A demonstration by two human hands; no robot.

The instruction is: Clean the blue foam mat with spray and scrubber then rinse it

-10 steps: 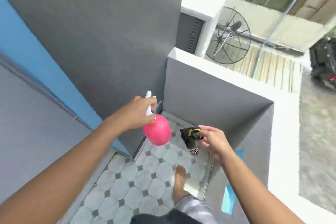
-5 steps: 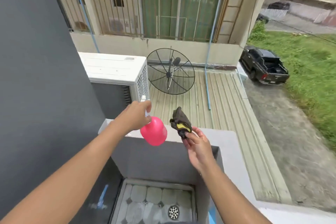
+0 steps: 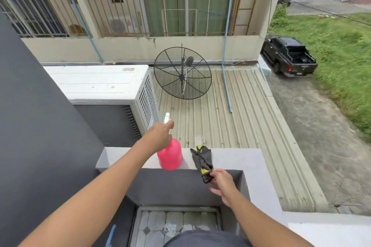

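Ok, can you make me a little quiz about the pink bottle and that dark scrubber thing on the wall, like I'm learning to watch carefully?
1. True or false: the pink spray bottle stands upright on the ledge.
2. Which hand has its fingers round the top of the bottle? A: left. B: right. C: both.
3. Fill in the gap: the dark scrubber lies on the ledge to the ___ of the bottle.

Key
1. True.
2. A, the left hand.
3. Right.
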